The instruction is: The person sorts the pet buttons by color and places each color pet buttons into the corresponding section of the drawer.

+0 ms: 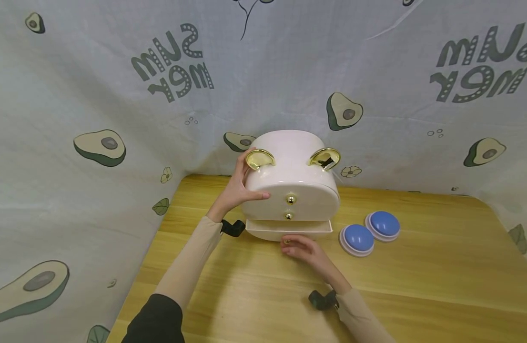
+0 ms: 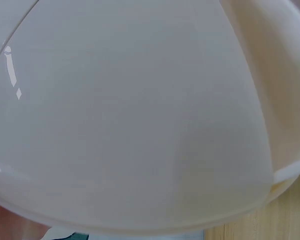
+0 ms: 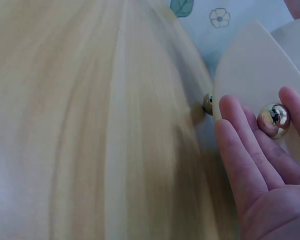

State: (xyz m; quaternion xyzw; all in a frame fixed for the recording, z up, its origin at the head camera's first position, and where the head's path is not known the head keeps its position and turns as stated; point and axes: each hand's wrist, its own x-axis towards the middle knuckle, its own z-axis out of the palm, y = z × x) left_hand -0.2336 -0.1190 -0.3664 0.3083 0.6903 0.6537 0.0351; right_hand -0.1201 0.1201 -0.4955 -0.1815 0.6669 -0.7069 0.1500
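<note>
A glossy white drawer box (image 1: 295,159) with two gold ear-shaped pieces and gold knobs stands against the cloth backdrop. Its lowest drawer (image 1: 263,234) is pulled partly out. My left hand (image 1: 238,188) grips the box's left side, thumb on the front and fingers around behind the ear. In the left wrist view the white front (image 2: 130,115) fills most of the picture. My right hand (image 1: 304,248) is at the lowest drawer's front, its fingertips around a round gold knob (image 3: 273,121). The inside of the drawer is mostly hidden.
Two blue push buttons (image 1: 357,237) with white rims sit on the wooden table (image 1: 439,267), right of the box. Behind and to the left hangs a pale cloth (image 1: 263,85) printed with avocados. Black wrist mounts (image 1: 232,228) are on both arms.
</note>
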